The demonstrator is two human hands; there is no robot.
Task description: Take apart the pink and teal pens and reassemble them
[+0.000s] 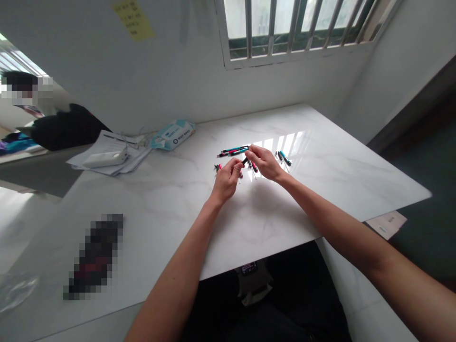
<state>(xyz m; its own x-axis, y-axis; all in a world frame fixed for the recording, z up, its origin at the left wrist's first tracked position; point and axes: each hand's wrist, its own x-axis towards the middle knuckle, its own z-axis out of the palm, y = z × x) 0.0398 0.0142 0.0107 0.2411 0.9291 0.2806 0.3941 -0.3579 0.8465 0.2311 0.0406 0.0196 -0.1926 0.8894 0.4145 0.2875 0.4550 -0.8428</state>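
Note:
Over the white marbled table, my left hand and my right hand are close together. Between their pinched fingers is a short black pen part, gripped from both sides. Just behind my hands lies a row of teal, red and black pens. Red and black pen pieces show between my hands, with thin white refills beside them. To the right of my right hand rest a teal pen barrel and a black piece. Small dark and red parts sit by my left hand, partly hidden by it.
A blue-white wipes pack lies by the wall, beside papers with a white device on top. At front left are a pixelated dark object and clear plastic. The table's front edge runs below my forearms.

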